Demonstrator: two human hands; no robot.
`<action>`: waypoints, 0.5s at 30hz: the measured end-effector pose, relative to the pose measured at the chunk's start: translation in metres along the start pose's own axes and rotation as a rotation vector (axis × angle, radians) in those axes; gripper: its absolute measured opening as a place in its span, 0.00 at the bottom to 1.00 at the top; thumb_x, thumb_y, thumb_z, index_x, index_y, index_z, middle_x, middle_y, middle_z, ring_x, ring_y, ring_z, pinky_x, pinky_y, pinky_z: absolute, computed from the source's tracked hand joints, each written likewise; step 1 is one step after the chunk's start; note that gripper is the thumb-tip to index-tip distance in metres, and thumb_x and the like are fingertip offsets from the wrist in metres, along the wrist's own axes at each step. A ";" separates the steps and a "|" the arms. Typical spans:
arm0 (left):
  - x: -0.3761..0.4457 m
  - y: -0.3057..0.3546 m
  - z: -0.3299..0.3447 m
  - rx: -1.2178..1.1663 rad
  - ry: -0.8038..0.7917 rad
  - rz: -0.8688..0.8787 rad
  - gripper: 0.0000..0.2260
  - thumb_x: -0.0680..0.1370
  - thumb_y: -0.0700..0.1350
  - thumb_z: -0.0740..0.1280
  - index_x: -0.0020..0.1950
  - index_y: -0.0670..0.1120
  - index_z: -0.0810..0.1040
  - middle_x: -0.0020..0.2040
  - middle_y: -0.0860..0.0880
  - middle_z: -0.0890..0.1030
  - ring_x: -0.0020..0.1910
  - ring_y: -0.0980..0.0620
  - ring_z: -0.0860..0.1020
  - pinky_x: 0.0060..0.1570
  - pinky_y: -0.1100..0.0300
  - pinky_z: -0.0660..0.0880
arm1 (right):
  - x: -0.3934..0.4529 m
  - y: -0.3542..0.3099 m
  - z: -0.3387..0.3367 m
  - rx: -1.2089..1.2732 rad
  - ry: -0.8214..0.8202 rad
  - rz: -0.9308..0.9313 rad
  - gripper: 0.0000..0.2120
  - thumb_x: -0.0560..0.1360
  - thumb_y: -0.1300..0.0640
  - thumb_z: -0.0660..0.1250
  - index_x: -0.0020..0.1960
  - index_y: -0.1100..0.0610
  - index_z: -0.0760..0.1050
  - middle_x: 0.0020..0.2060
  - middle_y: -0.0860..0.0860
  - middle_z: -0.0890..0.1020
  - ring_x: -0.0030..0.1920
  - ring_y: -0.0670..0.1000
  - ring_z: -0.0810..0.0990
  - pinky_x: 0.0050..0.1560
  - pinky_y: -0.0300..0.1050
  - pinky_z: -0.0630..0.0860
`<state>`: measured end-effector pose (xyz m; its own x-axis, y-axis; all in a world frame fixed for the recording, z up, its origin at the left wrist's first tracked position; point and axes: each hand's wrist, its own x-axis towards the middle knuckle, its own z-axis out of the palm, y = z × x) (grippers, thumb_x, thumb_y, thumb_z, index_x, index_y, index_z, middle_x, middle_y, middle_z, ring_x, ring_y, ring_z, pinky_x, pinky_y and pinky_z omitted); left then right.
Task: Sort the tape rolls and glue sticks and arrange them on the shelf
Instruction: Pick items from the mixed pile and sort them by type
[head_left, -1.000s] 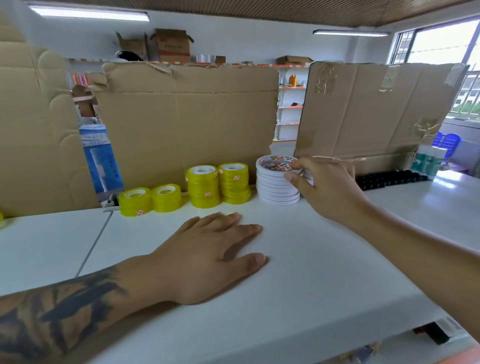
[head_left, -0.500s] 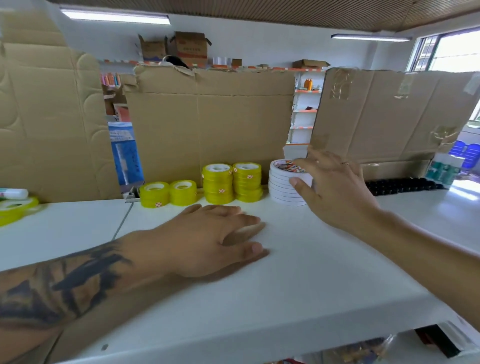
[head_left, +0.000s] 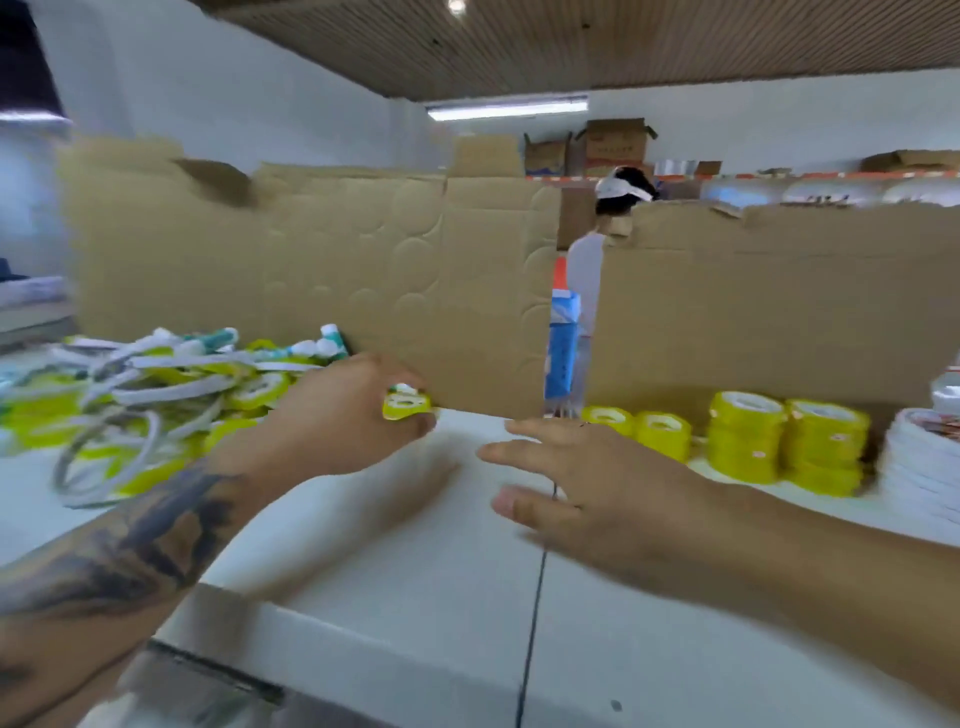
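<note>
Left hand (head_left: 343, 415) pinching a yellow roll (head_left: 407, 406), sorted yellow rolls (head_left: 636, 427) off rightward, beyond the open, empty right hand (head_left: 597, 493).

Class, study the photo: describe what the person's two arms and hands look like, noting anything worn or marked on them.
Both forearms are bare, with no sleeves, gloves or watch in view. The left arm carries a large dark tattoo running along the forearm up to the wrist; the left hand is unmarked. The right arm has no tattoo. The right hand looks bare; blur hides small details.
</note>
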<state>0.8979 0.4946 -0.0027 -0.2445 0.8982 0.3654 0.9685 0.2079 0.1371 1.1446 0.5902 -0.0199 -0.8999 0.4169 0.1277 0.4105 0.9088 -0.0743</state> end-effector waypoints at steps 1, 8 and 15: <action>-0.002 -0.015 -0.003 0.051 0.014 -0.028 0.24 0.69 0.70 0.59 0.58 0.60 0.80 0.54 0.58 0.81 0.54 0.50 0.80 0.52 0.54 0.77 | 0.015 -0.010 0.002 0.031 -0.008 -0.038 0.27 0.80 0.32 0.54 0.78 0.34 0.59 0.80 0.41 0.58 0.79 0.44 0.56 0.78 0.44 0.56; 0.019 -0.056 -0.003 0.210 -0.087 -0.076 0.14 0.75 0.61 0.69 0.55 0.55 0.81 0.51 0.52 0.81 0.53 0.47 0.80 0.47 0.55 0.76 | 0.063 -0.044 0.040 0.215 -0.029 -0.208 0.26 0.81 0.33 0.54 0.76 0.38 0.65 0.78 0.42 0.64 0.78 0.38 0.55 0.77 0.40 0.54; 0.057 -0.041 0.026 0.153 -0.177 -0.069 0.15 0.76 0.61 0.69 0.59 0.56 0.83 0.52 0.52 0.80 0.51 0.48 0.78 0.48 0.58 0.73 | 0.065 -0.038 0.047 0.236 -0.075 -0.150 0.30 0.77 0.27 0.51 0.77 0.35 0.61 0.79 0.40 0.59 0.78 0.39 0.52 0.78 0.42 0.53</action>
<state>0.8459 0.5472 -0.0114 -0.3110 0.9310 0.1911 0.9490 0.3150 0.0099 1.0639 0.5825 -0.0552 -0.9599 0.2681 0.0814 0.2347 0.9281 -0.2891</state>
